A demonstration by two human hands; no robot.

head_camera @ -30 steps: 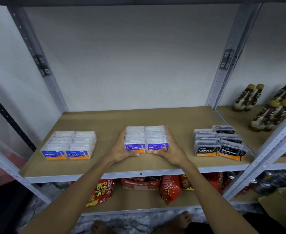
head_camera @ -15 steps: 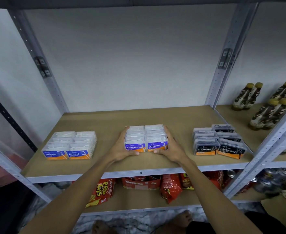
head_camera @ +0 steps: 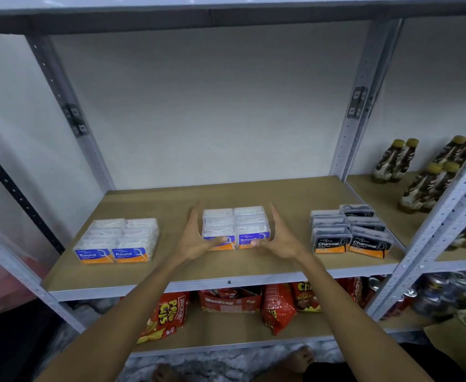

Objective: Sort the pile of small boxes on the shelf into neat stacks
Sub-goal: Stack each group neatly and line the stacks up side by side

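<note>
Three groups of small clear boxes sit on the brown shelf board (head_camera: 226, 194). The "Smooth" boxes (head_camera: 236, 224) stand in the middle in two neat rows. My left hand (head_camera: 196, 238) is just left of them and my right hand (head_camera: 278, 238) just right, fingers spread, palms facing the boxes with a small gap on each side. My thumbs partly cover the front labels. The "Round" boxes (head_camera: 118, 241) are lined up to the left, the black "Charcoal" boxes (head_camera: 350, 230) to the right.
Grey metal uprights (head_camera: 361, 106) frame the bay. Brown drink bottles (head_camera: 424, 172) stand on the neighbouring shelf to the right. Red snack bags (head_camera: 275, 307) and cans (head_camera: 446, 293) fill the shelf below. A white wall closes the back.
Both hands have let go of the Smooth boxes and pulled slightly outward, with fingers now spread. The view has tilted up a little.
</note>
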